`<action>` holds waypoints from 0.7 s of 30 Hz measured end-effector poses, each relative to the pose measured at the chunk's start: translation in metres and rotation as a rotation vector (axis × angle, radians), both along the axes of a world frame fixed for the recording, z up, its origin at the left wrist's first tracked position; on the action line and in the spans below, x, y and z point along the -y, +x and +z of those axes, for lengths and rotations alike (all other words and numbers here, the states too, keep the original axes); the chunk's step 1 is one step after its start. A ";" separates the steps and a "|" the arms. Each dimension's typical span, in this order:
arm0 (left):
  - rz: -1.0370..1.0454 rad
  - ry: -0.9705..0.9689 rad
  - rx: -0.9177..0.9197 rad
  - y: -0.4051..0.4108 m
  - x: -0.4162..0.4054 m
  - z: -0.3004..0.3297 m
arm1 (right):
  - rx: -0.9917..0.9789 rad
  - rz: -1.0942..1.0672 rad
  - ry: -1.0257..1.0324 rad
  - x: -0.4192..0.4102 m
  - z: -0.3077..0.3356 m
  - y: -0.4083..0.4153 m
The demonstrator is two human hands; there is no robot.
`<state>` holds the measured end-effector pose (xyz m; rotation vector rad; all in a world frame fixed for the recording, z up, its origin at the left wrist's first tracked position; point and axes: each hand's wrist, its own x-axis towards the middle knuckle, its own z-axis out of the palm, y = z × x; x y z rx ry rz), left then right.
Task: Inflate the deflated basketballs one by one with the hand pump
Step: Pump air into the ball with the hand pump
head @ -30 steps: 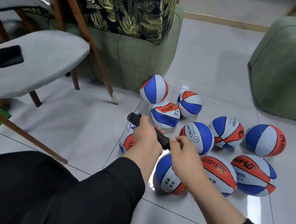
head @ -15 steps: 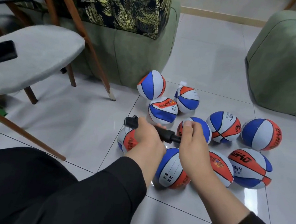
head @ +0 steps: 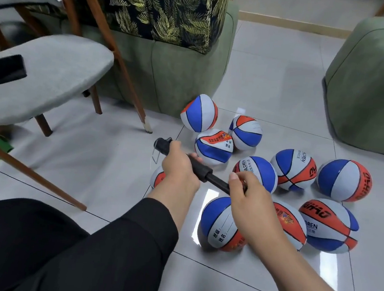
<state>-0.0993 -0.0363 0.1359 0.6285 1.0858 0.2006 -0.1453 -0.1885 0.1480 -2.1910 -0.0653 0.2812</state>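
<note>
Your left hand [head: 179,167] grips the black plastic hand pump [head: 198,168] barrel; your right hand [head: 249,197] pinches its rod end above the red-white-blue basketballs [head: 220,225] on the floor.

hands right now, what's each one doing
Left hand: closed around the black pump body.
Right hand: pinching the pump's narrow end, over the basketballs.

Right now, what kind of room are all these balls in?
Probably a living room at home: green padded seats, a grey chair and a shiny tiled floor.
</note>
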 end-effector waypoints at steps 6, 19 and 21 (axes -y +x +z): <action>-0.003 0.012 -0.008 0.005 -0.011 0.001 | -0.100 -0.105 0.173 0.007 -0.007 -0.004; -0.030 0.054 0.000 -0.014 0.047 -0.020 | -0.009 -0.085 0.060 -0.009 -0.022 0.000; -0.054 0.073 0.001 -0.013 0.043 -0.019 | -0.016 -0.054 0.028 -0.010 -0.024 -0.001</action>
